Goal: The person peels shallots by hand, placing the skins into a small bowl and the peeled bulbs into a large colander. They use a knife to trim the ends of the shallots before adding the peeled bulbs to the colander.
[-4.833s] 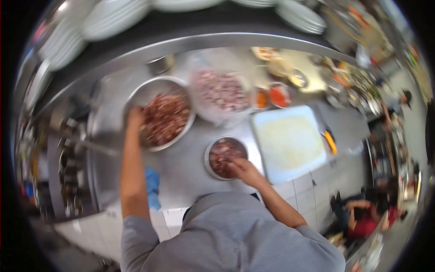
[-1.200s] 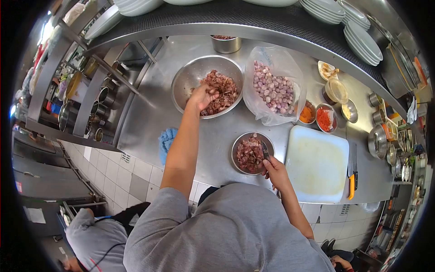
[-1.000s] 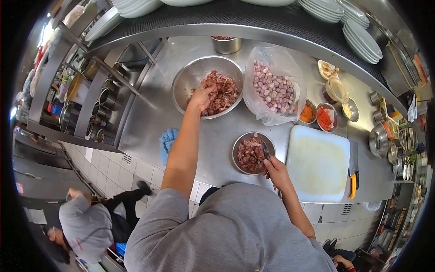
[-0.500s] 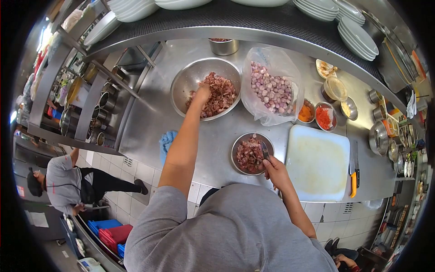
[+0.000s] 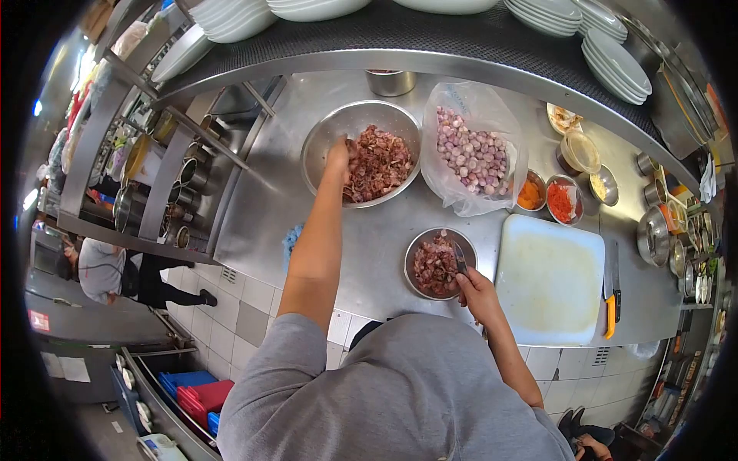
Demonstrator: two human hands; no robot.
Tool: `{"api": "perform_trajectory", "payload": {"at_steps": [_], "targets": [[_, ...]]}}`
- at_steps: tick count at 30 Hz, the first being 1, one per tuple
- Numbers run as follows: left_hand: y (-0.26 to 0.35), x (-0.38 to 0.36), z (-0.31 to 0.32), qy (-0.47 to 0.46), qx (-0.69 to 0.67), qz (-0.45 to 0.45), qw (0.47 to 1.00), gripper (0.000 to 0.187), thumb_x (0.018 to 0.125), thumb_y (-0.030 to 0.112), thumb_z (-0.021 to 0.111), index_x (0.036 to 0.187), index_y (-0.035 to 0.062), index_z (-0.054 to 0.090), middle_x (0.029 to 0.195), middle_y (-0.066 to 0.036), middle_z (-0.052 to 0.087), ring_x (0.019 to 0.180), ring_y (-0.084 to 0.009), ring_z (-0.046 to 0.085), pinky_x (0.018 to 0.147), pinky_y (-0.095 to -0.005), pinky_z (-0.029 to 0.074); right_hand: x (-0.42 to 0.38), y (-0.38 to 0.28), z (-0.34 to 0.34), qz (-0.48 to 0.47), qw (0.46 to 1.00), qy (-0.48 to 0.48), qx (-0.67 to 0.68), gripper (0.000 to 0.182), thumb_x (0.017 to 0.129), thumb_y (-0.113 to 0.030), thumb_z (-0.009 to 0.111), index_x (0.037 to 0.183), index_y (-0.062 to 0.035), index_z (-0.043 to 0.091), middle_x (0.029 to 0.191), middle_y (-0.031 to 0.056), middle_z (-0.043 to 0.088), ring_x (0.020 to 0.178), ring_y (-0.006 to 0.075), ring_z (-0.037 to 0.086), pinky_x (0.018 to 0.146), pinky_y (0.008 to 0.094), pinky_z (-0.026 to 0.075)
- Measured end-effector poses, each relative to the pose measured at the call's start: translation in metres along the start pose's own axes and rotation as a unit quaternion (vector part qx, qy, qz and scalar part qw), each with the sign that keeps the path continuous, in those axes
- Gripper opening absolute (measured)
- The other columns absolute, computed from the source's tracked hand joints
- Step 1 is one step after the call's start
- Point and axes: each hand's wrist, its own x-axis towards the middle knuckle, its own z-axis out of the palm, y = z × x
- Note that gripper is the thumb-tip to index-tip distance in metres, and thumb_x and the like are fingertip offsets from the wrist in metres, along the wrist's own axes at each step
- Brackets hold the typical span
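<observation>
My left hand (image 5: pixel 337 160) reaches into the left part of a large steel bowl (image 5: pixel 314 138), against the pile of chopped reddish-brown pieces (image 5: pixel 380 163). Its fingertips are partly hidden, so what it holds cannot be made out. My right hand (image 5: pixel 478 294) is closed on the handle of a small knife (image 5: pixel 460 257). The blade lies over the right side of a smaller steel bowl (image 5: pixel 410 278), which holds similar chopped pieces (image 5: pixel 435 266). A plastic bag of small purple shallots (image 5: pixel 470 157) stands right of the large bowl.
A white cutting board (image 5: pixel 550 280) lies right of the small bowl, with two knives (image 5: pixel 612 296) beside it. Small bowls of orange and red pieces (image 5: pixel 563 200) stand behind. Plates (image 5: pixel 615 65) line the overhead shelf (image 5: pixel 461 58). A blue cloth (image 5: pixel 291 240) is at left. A person (image 5: pixel 104 269) stands far left.
My left hand has moved from the middle of the pile to its left side in the large bowl. The view has shifted slightly. The person at far left has moved further left.
</observation>
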Motion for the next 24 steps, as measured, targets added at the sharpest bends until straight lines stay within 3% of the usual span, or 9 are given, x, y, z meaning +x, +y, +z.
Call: {"api": "perform_trajectory", "payload": {"at_steps": [2, 5, 8, 10, 14, 17, 19, 23, 24], "targets": [[-0.001, -0.007, 0.004, -0.031, -0.056, -0.022, 0.998, 0.02, 0.097, 0.03, 0.056, 0.096, 0.01, 0.055, 0.074, -0.002, 0.054, 0.046, -0.0109, 0.04, 0.038, -0.0257, 0.028, 0.0, 0.003, 0.0, -0.005, 1.0, -0.001, 0.001, 0.015, 0.1, -0.017, 0.05, 0.099, -0.0052, 0.06, 0.078, -0.0003, 0.064, 0.055, 0.0055, 0.049, 0.049, 0.0229, 0.044], [-0.016, 0.009, -0.003, -0.094, -0.009, 0.058, 0.994, 0.025, 0.097, 0.034, 0.054, 0.096, 0.0089, 0.055, 0.084, -0.008, 0.059, 0.054, -0.0137, 0.049, 0.046, -0.0254, 0.036, -0.002, 0.001, -0.001, -0.003, 1.0, 0.006, 0.004, 0.015, 0.1, -0.017, 0.05, 0.1, -0.0051, 0.06, 0.078, -0.0001, 0.064, 0.055, 0.0055, 0.049, 0.049, 0.0229, 0.044], [-0.011, 0.008, -0.01, -0.17, 0.044, 0.08, 0.981, 0.029, 0.099, 0.038, 0.049, 0.092, 0.0107, 0.054, 0.079, -0.006, 0.06, 0.045, -0.012, 0.043, 0.039, -0.0267, 0.03, -0.004, 0.001, -0.001, 0.003, 1.0, 0.013, 0.011, 0.015, 0.1, -0.016, 0.05, 0.1, -0.0048, 0.06, 0.077, 0.0001, 0.064, 0.054, 0.0056, 0.049, 0.049, 0.023, 0.044], [0.006, -0.025, 0.004, -0.08, 0.094, 0.061, 0.99, 0.031, 0.1, 0.039, 0.046, 0.083, 0.0128, 0.05, 0.057, 0.0, 0.045, 0.04, -0.012, 0.032, 0.036, -0.0294, 0.024, -0.004, 0.003, -0.001, 0.003, 1.0, 0.013, 0.014, 0.015, 0.1, -0.016, 0.05, 0.1, -0.0047, 0.06, 0.077, 0.0002, 0.064, 0.054, 0.0056, 0.049, 0.049, 0.023, 0.044], [-0.005, -0.008, 0.005, 0.014, 0.054, 0.044, 0.997, 0.033, 0.1, 0.04, 0.042, 0.079, 0.0148, 0.048, 0.05, 0.002, 0.038, 0.038, -0.0116, 0.027, 0.036, -0.029, 0.023, -0.002, 0.007, -0.001, 0.003, 1.0, 0.009, 0.002, 0.018, 0.1, -0.018, 0.051, 0.106, -0.0055, 0.061, 0.08, 0.0002, 0.064, 0.053, 0.0061, 0.047, 0.05, 0.0236, 0.043], [-0.004, -0.006, 0.002, -0.047, 0.082, 0.009, 0.996, 0.031, 0.101, 0.038, 0.039, 0.081, 0.0149, 0.047, 0.056, 0.001, 0.044, 0.042, -0.0114, 0.03, 0.038, -0.0283, 0.024, -0.002, 0.004, -0.001, 0.001, 1.0, 0.01, 0.005, 0.018, 0.1, -0.018, 0.051, 0.105, -0.0051, 0.061, 0.079, 0.0004, 0.064, 0.054, 0.0063, 0.047, 0.05, 0.0235, 0.043], [-0.003, -0.007, 0.004, -0.056, 0.005, -0.039, 0.998, 0.033, 0.1, 0.036, 0.038, 0.079, 0.0148, 0.05, 0.07, 0.001, 0.057, 0.046, -0.0112, 0.037, 0.04, -0.0286, 0.026, -0.004, 0.003, 0.0, 0.005, 1.0, 0.013, 0.009, 0.018, 0.1, -0.019, 0.051, 0.105, -0.0047, 0.061, 0.079, 0.0005, 0.064, 0.054, 0.0064, 0.047, 0.05, 0.0235, 0.043], [-0.01, 0.007, -0.005, -0.081, -0.039, -0.02, 0.996, 0.027, 0.1, 0.03, 0.042, 0.086, 0.013, 0.057, 0.074, 0.001, 0.059, 0.052, -0.0128, 0.044, 0.045, -0.0273, 0.033, -0.002, 0.006, -0.001, 0.007, 1.0, 0.015, -0.007, 0.018, 0.1, -0.018, 0.051, 0.105, -0.0051, 0.061, 0.078, 0.0003, 0.064, 0.054, 0.0062, 0.047, 0.05, 0.0235, 0.043], [-0.014, 0.01, -0.006, -0.058, 0.018, 0.009, 0.998, 0.021, 0.1, 0.027, 0.044, 0.096, 0.0115, 0.058, 0.083, -0.002, 0.063, 0.059, -0.0143, 0.051, 0.048, -0.0277, 0.039, -0.002, 0.007, -0.001, 0.006, 1.0, 0.013, -0.005, 0.017, 0.1, -0.018, 0.051, 0.105, -0.0051, 0.061, 0.078, 0.0002, 0.064, 0.054, 0.0062, 0.047, 0.05, 0.0236, 0.043]]}}
